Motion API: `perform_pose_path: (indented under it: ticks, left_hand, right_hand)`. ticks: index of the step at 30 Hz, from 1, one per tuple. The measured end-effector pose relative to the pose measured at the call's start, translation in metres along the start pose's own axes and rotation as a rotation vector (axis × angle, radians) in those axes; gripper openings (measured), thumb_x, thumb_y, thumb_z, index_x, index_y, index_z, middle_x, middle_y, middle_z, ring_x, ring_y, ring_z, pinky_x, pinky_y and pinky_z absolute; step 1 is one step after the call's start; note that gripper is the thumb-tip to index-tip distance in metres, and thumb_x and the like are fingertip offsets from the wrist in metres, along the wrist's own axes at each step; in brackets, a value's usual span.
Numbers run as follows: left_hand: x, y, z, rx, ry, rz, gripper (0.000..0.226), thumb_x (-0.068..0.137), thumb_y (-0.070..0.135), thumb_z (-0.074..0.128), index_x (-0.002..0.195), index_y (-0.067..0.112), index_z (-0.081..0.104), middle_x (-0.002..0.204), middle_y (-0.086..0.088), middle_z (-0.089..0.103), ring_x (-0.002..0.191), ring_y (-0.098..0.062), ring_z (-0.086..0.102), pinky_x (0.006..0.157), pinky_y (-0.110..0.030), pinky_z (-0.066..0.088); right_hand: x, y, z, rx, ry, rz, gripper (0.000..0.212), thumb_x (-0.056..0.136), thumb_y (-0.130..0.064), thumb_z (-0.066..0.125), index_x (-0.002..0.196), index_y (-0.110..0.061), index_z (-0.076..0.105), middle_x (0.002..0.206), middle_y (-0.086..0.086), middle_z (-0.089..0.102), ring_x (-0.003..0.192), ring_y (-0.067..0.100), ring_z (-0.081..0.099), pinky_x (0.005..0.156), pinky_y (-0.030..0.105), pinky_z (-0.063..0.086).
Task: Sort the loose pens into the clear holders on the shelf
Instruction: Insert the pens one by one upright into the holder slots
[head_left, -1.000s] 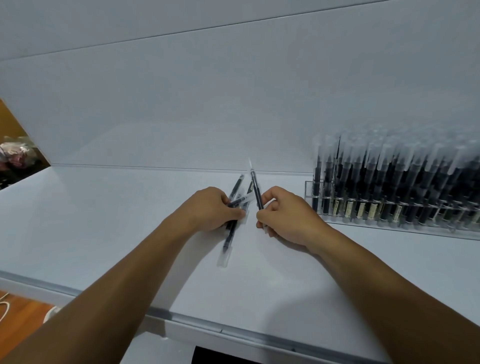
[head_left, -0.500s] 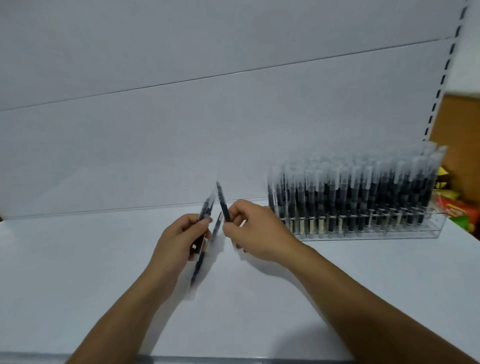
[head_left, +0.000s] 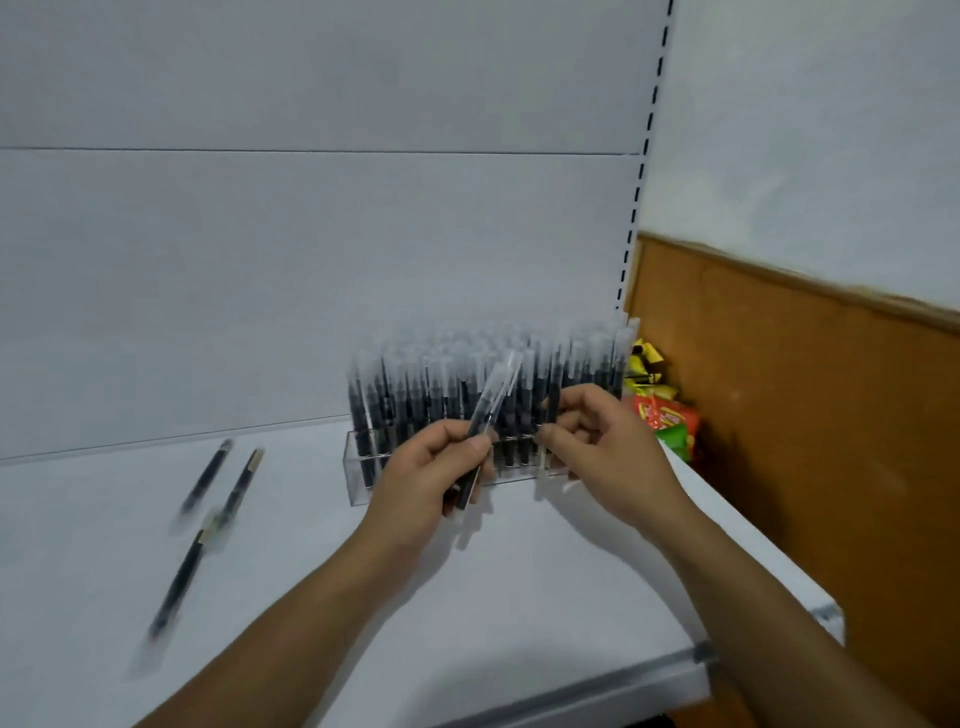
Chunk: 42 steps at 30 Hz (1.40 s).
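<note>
A clear holder (head_left: 357, 470) packed with several upright black pens with clear caps stands at the back right of the white shelf (head_left: 519, 597). My left hand (head_left: 431, 478) grips a small bundle of pens (head_left: 492, 397) tilted up in front of the holder. My right hand (head_left: 608, 452) is at the holder's right front and pinches one upright pen (head_left: 554, 400) against the row. Three loose pens lie on the shelf to the left: one far (head_left: 208, 475), one beside it (head_left: 241, 483), one nearer (head_left: 176, 582).
Colourful snack packets (head_left: 667, 421) lie just right of the holder, against a brown board (head_left: 805, 415). A slotted upright (head_left: 644, 156) marks the shelf's right end. The metal front edge (head_left: 597, 686) runs along the near side.
Both hands have moved right from the loose pens to the holder, carrying pens. My view has swung right, so the loose pens now lie at the left.
</note>
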<state>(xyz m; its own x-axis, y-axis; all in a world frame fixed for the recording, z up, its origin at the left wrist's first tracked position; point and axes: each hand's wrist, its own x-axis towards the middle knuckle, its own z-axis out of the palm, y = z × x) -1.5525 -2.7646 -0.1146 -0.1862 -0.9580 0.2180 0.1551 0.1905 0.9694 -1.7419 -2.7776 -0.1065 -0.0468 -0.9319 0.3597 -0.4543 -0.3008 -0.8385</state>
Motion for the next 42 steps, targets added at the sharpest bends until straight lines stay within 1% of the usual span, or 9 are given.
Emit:
perform_pose_path:
  ticks: [3,5,11,14,23,30,34,38,42]
  left_hand:
    - [0.009,-0.009,0.023,-0.137,0.002,-0.017,0.009,0.081,0.023,0.067,0.084,0.015,0.071,0.069,-0.003,0.062,0.062,-0.007,0.057,0.055,-0.015,0.046]
    - [0.011,-0.015,0.030,-0.205,0.002,-0.015,0.010,0.076,0.027,0.068,0.081,0.019,0.073,0.069,-0.003,0.062,0.063,-0.009,0.056,0.055,-0.017,0.047]
    - [0.008,-0.028,0.025,-0.241,-0.041,0.002,0.010,0.077,0.024,0.067,0.082,0.019,0.074,0.069,-0.003,0.062,0.062,-0.011,0.055,0.054,-0.018,0.047]
    - [0.008,-0.027,0.026,-0.253,-0.049,0.013,0.010,0.077,0.022,0.066,0.083,0.019,0.074,0.069,-0.003,0.061,0.062,-0.009,0.056,0.055,-0.017,0.047]
    - [0.009,-0.027,0.024,-0.284,-0.020,0.024,0.007,0.077,0.025,0.069,0.081,0.022,0.074,0.066,-0.002,0.061,0.058,-0.008,0.053,0.053,-0.016,0.045]
    - [0.009,-0.028,0.024,-0.286,-0.020,0.027,0.009,0.079,0.022,0.066,0.082,0.022,0.075,0.065,-0.001,0.061,0.057,-0.007,0.053,0.051,-0.015,0.044]
    - [0.010,-0.029,0.025,-0.285,-0.023,0.027,0.010,0.079,0.021,0.065,0.082,0.022,0.075,0.066,-0.002,0.061,0.058,-0.007,0.054,0.052,-0.015,0.044]
    - [0.009,-0.029,0.025,-0.282,-0.025,0.025,0.010,0.079,0.021,0.065,0.082,0.022,0.075,0.066,-0.002,0.061,0.059,-0.008,0.054,0.053,-0.016,0.045]
    - [0.009,-0.029,0.025,-0.282,-0.019,0.019,0.009,0.079,0.021,0.066,0.083,0.021,0.074,0.066,-0.002,0.061,0.058,-0.008,0.053,0.053,-0.016,0.044]
  right_hand:
    - [0.006,0.004,-0.015,0.023,0.092,0.014,0.005,0.091,-0.022,0.065,0.090,-0.020,0.061,0.082,0.008,0.070,0.081,0.030,0.066,0.072,0.047,0.055]
    - [0.010,0.005,-0.021,0.024,0.140,-0.004,0.014,0.092,-0.026,0.064,0.085,-0.013,0.063,0.083,0.011,0.068,0.082,0.030,0.064,0.074,0.046,0.053]
    - [0.023,0.005,-0.023,-0.002,0.193,-0.030,0.012,0.092,-0.025,0.065,0.091,-0.013,0.066,0.081,0.007,0.068,0.082,0.025,0.066,0.073,0.046,0.056]
    - [0.030,0.004,-0.019,-0.011,0.179,-0.038,0.008,0.090,-0.022,0.067,0.096,-0.016,0.066,0.085,0.004,0.069,0.085,0.023,0.068,0.079,0.046,0.057]
    - [0.045,-0.002,-0.015,-0.232,0.119,-0.131,0.008,0.088,-0.029,0.070,0.091,-0.023,0.065,0.081,-0.006,0.069,0.076,0.016,0.068,0.074,0.043,0.058]
    - [0.049,-0.004,-0.019,-0.368,0.054,-0.134,0.016,0.088,-0.032,0.069,0.098,-0.020,0.068,0.082,-0.008,0.069,0.076,0.011,0.066,0.075,0.039,0.057]
    - [0.047,0.001,-0.017,-0.474,-0.087,-0.093,0.013,0.089,-0.032,0.069,0.094,-0.020,0.068,0.079,-0.008,0.066,0.077,0.012,0.063,0.071,0.033,0.054]
    - [0.046,0.003,-0.013,-0.513,-0.058,-0.096,0.015,0.089,-0.036,0.068,0.088,-0.021,0.067,0.074,-0.010,0.061,0.071,0.009,0.057,0.063,0.024,0.042]
    - [0.046,0.001,-0.011,-0.612,-0.021,-0.084,0.019,0.087,-0.041,0.068,0.080,-0.024,0.064,0.071,-0.010,0.061,0.070,0.010,0.056,0.063,0.027,0.044]
